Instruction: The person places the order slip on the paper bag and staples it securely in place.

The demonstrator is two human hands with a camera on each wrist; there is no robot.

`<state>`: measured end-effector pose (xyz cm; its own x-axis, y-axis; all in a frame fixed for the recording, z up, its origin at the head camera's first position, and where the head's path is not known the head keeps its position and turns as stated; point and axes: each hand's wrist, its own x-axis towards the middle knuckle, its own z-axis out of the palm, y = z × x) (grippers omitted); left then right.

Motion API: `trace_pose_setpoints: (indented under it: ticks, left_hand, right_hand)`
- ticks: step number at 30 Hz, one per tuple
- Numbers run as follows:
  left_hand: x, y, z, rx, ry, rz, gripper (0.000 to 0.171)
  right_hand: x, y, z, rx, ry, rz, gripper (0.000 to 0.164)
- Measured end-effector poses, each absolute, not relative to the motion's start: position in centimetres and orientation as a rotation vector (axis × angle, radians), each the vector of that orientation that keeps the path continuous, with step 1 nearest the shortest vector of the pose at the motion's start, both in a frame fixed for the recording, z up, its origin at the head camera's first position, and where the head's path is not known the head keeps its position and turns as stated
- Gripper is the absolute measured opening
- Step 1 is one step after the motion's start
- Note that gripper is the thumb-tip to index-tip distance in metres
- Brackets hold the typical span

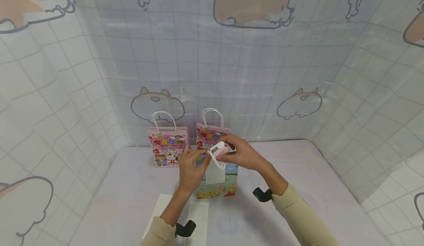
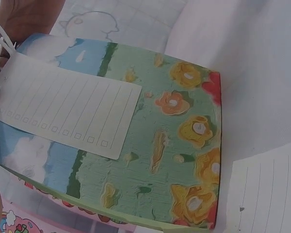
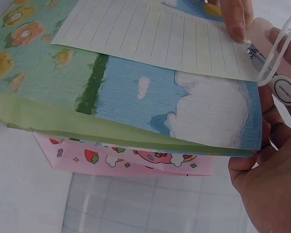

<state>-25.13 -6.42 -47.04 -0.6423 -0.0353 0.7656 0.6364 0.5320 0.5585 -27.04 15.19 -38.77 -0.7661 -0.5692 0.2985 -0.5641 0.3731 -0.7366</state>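
Note:
In the head view a paper gift bag with a painted meadow, flowers and blue sky stands in front of me. A lined paper sheet with small checkboxes lies against its upper front. My left hand pinches the sheet at the bag's top edge, its fingertips on the paper. My right hand grips a small pink-and-white stapler at that same edge. In the right wrist view, the stapler's metal end is close to the sheet's top, beside the white bag handle. Whether it bites the paper cannot be told.
Two pink cartoon gift bags stand behind, one at the left and one partly hidden by the meadow bag. Two more lined sheets lie on the table at the front left, one right of the other. A patterned curtain hangs behind.

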Motion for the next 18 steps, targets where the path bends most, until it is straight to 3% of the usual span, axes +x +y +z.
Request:
trace_pose_setpoints:
  ticks: [18]
  left_hand:
    - [-25.09,-6.45,-47.14,-0.476,-2.023,-1.142,0.016]
  right_hand:
    - [-27.05,15.04,-39.08,-1.104,2.665,-1.313,0.051]
